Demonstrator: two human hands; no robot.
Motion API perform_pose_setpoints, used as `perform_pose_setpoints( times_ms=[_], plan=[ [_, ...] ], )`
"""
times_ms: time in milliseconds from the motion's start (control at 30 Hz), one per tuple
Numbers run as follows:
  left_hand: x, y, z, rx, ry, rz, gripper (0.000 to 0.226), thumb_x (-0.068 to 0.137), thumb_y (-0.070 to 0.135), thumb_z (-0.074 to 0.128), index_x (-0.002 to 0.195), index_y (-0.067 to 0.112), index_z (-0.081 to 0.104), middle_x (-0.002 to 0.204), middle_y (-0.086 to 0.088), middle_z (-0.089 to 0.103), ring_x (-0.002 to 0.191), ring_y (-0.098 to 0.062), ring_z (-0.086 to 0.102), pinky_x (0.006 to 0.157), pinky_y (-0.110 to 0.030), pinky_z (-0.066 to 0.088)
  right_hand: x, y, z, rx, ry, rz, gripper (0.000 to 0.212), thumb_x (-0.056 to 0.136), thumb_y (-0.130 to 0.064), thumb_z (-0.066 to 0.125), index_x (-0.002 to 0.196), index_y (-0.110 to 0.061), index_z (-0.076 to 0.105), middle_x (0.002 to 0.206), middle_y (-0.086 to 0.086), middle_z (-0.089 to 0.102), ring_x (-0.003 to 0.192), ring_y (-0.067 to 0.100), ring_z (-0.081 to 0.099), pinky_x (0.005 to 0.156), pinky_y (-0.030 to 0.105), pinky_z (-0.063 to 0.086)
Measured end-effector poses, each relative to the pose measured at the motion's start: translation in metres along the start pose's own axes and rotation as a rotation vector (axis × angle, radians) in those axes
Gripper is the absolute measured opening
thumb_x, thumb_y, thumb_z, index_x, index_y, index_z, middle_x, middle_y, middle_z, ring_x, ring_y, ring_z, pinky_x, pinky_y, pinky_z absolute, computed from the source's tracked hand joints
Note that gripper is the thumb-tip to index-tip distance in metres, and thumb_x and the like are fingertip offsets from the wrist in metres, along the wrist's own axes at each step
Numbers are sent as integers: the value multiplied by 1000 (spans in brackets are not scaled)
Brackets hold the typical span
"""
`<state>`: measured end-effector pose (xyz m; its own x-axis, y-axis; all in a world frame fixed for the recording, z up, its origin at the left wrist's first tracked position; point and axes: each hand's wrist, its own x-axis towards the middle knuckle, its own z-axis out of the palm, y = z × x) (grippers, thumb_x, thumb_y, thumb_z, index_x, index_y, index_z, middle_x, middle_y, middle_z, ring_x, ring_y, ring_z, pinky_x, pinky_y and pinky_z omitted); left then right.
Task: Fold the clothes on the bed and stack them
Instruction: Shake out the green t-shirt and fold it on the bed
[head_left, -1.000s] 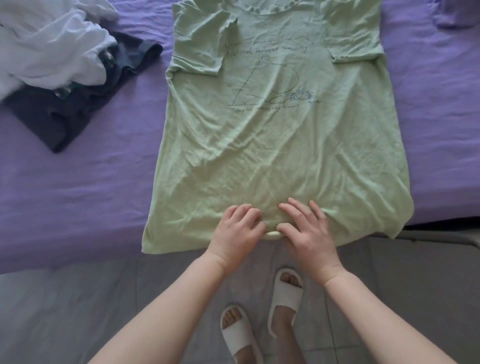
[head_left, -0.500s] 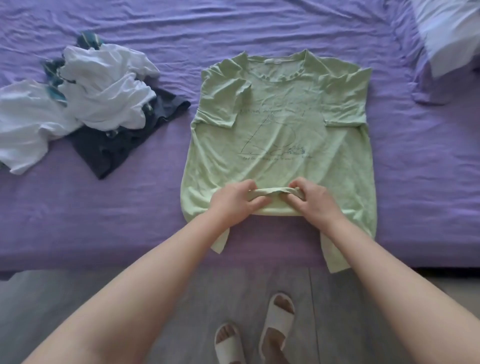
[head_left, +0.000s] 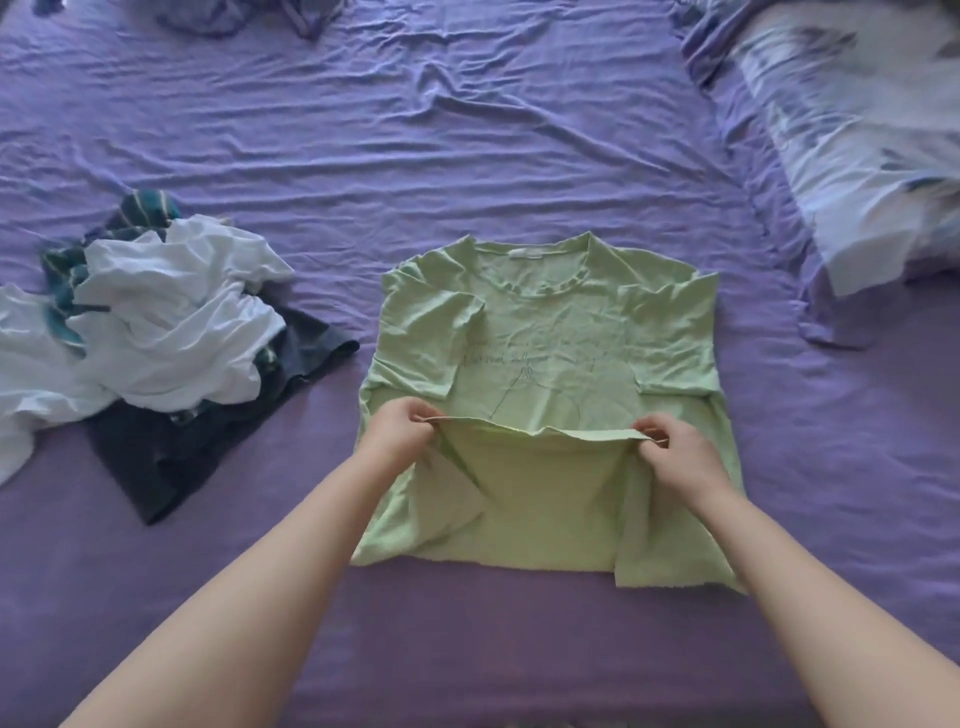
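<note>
A light green T-shirt (head_left: 561, 332) lies front-up on the purple bed (head_left: 467, 156), both sleeves folded in over the chest. Its lower part is doubled upward, and the hem stretches as a raised edge between my hands over the printed drawing. My left hand (head_left: 400, 434) pinches the hem's left end. My right hand (head_left: 675, 449) pinches its right end. To the left lies a loose pile of clothes: white garments (head_left: 171, 327) on top of a dark navy one (head_left: 208, 447), with a teal striped piece (head_left: 140, 208) behind.
A pillow in a pale leaf-print case (head_left: 872, 135) lies at the right edge of the bed. Crumpled purple fabric (head_left: 244, 15) sits at the far top edge. The bed's near edge runs along the bottom of the view.
My hands took the hem from the bed's near edge and carried it up over the shirt's lower half, spreading apart. The view has tilted up; floor and feet are out of sight.
</note>
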<state>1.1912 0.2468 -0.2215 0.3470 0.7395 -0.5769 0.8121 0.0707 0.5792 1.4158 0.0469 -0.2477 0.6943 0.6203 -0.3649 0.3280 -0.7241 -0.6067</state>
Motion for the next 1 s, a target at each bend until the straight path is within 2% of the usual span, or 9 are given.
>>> perform_pose_setpoints(
  times_ms=[67, 200, 367, 533, 633, 733, 800, 933, 1000],
  plan=[
    [22, 6, -3, -220, -23, -11, 36, 83, -5, 41, 94, 18, 67, 98, -10, 66, 80, -20, 58, 65, -28, 46, 22, -3, 5, 113, 52, 37, 20, 85, 0, 56, 102, -6, 64, 102, 12, 66, 93, 23, 59, 75, 23, 36],
    [54, -4, 1, 267, 46, 96, 39, 87, 23, 61, 125, 17, 52, 117, -7, 54, 106, -23, 55, 84, -31, 43, 34, 3, 13, 21, 49, 40, 32, 84, -16, 66, 113, -8, 56, 105, 7, 58, 98, 22, 55, 84, 30, 40],
    [30, -33, 22, 377, 105, 467, 29, 73, 29, 78, 87, 12, 60, 88, -2, 53, 85, -25, 54, 70, -34, 44, -4, 35, 24, -341, -10, -398, 39, 62, -33, 84, 90, -18, 61, 97, 2, 59, 89, 26, 58, 76, 39, 50],
    [24, -44, 40, 640, -112, 279, 55, 71, 46, 72, 113, 19, 50, 113, 1, 43, 107, -20, 43, 90, -28, 39, -19, 49, 29, -599, -247, -451, 82, 39, -66, 75, 107, -24, 53, 108, -1, 57, 102, 16, 50, 78, 30, 52],
    [31, -45, 44, 603, -76, 295, 41, 73, 27, 73, 107, 12, 56, 108, -5, 48, 104, -27, 48, 88, -35, 43, -10, 55, 26, -497, -263, -476, 59, 51, -40, 74, 105, -27, 53, 107, -4, 55, 100, 19, 55, 78, 26, 52],
    [38, -42, 37, 383, 42, 277, 8, 81, 11, 68, 87, 7, 63, 90, -5, 55, 89, -26, 54, 77, -36, 45, 5, 45, 16, -189, -200, -339, 22, 68, -9, 60, 82, -24, 58, 87, -7, 59, 82, 20, 62, 74, 8, 38],
    [39, -34, 30, 269, 138, 239, 4, 85, 11, 64, 85, 8, 63, 87, -5, 58, 85, -24, 53, 75, -33, 42, 13, 33, 11, -47, -88, -200, 25, 76, 2, 57, 76, -23, 56, 79, -7, 60, 75, 16, 57, 70, 5, 35],
    [40, 1, 9, -75, 241, -5, 10, 96, 21, 48, 94, 12, 53, 83, 2, 57, 77, -15, 52, 63, -28, 36, 42, 2, -1, 105, 97, -49, 20, 79, 5, 53, 81, -14, 57, 86, 4, 64, 76, 21, 55, 69, 21, 40],
    [45, 8, 0, -126, 293, -27, 12, 97, 20, 43, 96, 12, 52, 85, 3, 56, 81, -18, 50, 65, -31, 35, 57, -13, 1, -185, 96, -200, 20, 72, -7, 62, 92, -13, 62, 98, 7, 65, 90, 29, 59, 77, 38, 46]
  ],
)
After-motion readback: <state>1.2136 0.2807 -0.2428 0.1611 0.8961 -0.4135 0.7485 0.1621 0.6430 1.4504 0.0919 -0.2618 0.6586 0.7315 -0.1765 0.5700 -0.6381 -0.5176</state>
